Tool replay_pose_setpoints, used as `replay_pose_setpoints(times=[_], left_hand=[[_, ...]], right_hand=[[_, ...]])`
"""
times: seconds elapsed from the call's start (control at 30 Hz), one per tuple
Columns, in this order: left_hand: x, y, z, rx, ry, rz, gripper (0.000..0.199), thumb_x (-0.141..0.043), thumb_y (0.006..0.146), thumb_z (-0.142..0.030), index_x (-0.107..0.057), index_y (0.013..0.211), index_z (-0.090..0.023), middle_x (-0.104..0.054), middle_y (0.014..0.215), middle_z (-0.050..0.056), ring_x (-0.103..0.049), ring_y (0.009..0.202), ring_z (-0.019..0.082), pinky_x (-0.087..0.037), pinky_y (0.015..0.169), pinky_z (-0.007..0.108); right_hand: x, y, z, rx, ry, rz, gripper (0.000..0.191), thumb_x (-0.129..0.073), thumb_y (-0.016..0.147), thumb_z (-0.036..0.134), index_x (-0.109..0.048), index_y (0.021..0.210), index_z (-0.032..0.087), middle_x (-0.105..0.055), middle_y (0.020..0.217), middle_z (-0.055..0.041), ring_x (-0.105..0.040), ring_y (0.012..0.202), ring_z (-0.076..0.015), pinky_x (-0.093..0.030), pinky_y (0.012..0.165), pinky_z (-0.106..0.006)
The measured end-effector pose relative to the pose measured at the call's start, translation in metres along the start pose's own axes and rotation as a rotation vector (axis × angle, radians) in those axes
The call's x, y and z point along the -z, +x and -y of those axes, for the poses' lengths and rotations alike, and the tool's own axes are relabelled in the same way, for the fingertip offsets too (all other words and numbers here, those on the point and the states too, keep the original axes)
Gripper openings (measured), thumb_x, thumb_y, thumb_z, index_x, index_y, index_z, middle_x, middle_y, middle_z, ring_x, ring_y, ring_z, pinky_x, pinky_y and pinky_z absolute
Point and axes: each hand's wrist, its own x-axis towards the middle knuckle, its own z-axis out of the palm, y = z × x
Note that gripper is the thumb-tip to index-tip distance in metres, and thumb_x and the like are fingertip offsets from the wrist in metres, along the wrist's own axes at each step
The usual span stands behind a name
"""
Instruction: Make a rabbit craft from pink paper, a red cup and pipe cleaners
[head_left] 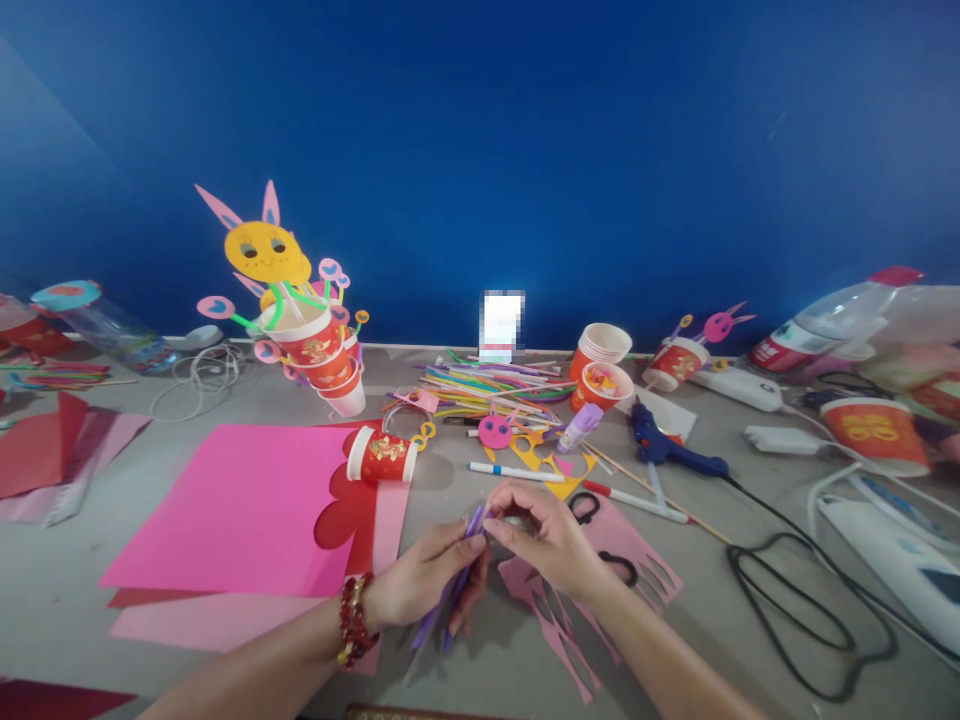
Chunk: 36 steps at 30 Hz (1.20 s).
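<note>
Several purple pipe cleaners (429, 624) are bunched in my left hand (431, 570), which wears a red beaded bracelet. The thumb presses across them and their lower ends hang below the palm. My right hand (547, 535) pinches at the upper ends; what exactly lies between its fingertips is partly hidden. Just right of the hands are black-handled scissors (619, 568) and cut pink paper (637, 552). Beyond the fingers lie a blue-and-white marker (516, 472), a pink paper bunny face (495, 431) and a red paper cup (381, 455) on its side.
Pink and red sheets (240, 510) cover the left. Behind them stand stacked cups (304, 340) with paper faces. A pipe cleaner pile (487, 385) lies at the back. At right are a blue glue gun (671, 448), its black cable (787, 610) and a purple glue stick (580, 428).
</note>
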Motion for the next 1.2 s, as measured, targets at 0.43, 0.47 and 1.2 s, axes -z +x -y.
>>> replay_pose_setpoints(times=[0.43, 0.47, 1.2], left_hand=[[-0.0002, 0.0005, 0.0016, 0.047, -0.028, 0.085, 0.041, -0.048, 0.091, -0.053, -0.048, 0.072, -0.017, -0.049, 0.051, -0.006, -0.043, 0.032, 0.005, -0.045, 0.038, 0.019], [-0.0005, 0.0009, 0.0028, 0.043, -0.025, 0.074, 0.04, -0.049, 0.09, -0.053, -0.048, 0.073, -0.017, -0.049, 0.051, -0.006, -0.043, 0.032, 0.005, -0.046, 0.039, 0.02], [-0.0033, 0.0047, 0.0036, -0.224, -0.13, -0.244, 0.029, -0.06, 0.088, -0.045, -0.043, 0.087, -0.021, -0.059, 0.065, -0.005, -0.059, 0.047, 0.01, -0.045, 0.047, 0.02]], right_hand=[[-0.0038, -0.0006, -0.0016, -0.001, -0.023, 0.031, 0.02, -0.06, 0.092, 0.035, -0.064, 0.081, 0.019, -0.063, 0.077, -0.001, -0.057, 0.071, -0.015, -0.043, 0.066, -0.024], [-0.0035, -0.0002, -0.0018, 0.006, -0.027, 0.028, 0.019, -0.06, 0.092, 0.034, -0.064, 0.081, 0.019, -0.063, 0.077, -0.0009, -0.057, 0.071, -0.0149, -0.043, 0.066, -0.024], [-0.0057, -0.0014, 0.0051, 0.024, -0.11, -0.058, 0.025, -0.059, 0.092, 0.036, -0.064, 0.075, 0.019, -0.061, 0.069, 0.0005, -0.056, 0.065, -0.0145, -0.041, 0.061, -0.024]])
